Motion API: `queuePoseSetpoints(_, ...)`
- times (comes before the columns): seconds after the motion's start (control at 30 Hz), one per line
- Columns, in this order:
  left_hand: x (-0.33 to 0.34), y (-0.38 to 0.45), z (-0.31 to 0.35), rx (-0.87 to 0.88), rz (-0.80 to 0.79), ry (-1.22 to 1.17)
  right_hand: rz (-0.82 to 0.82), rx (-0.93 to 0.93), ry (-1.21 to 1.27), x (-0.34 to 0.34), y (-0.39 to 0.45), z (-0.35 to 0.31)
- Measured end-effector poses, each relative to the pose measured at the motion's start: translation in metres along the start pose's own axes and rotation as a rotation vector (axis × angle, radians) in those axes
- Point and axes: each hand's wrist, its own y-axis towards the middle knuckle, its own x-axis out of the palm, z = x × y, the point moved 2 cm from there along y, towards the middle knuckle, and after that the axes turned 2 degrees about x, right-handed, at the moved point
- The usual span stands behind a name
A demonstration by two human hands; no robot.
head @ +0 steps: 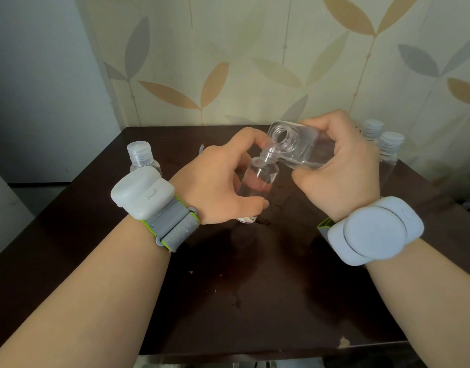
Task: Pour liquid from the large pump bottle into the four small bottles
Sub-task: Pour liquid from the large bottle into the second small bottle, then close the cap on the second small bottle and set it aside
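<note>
My right hand (340, 166) grips the large clear bottle (295, 142), pump removed, tipped on its side with its open threaded mouth facing left and down. That mouth sits right over the neck of a small clear bottle (260, 179), which my left hand (223, 181) holds upright above the dark table (242, 288). The small bottle's flip cap hangs open at its neck. A capped small bottle (141, 155) stands at the back left, partly behind my wrist device. Two more capped small bottles (390, 150) stand at the back right.
Wet smears and drops mark the table near its middle. A patterned wall rises directly behind the table. A thin clear tube end (201, 148) pokes up behind my left hand. White sensor bands sit on both wrists.
</note>
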Motion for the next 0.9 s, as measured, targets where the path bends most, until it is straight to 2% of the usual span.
queuePoseSetpoints(0.2, 0.007, 0.000, 0.006, 0.004, 0.114, 0.018, 0.004, 0.025, 0.020, 0.002, 0.000, 0.002)
queuePoseSetpoints(0.4, 0.006, -0.001, 0.008, -0.070, 0.335, 0.065, 0.055, 0.201, 0.141, 0.002, 0.005, 0.016)
queuePoseSetpoints(0.47, 0.006, -0.002, 0.008, -0.087, 0.365, 0.095, 0.052, 0.222, 0.138, 0.004, 0.007, 0.019)
queuePoseSetpoints(0.9, 0.015, 0.002, 0.001, -0.068, 0.196, 0.148, 0.015, 0.300, 0.120, 0.009, 0.007, 0.029)
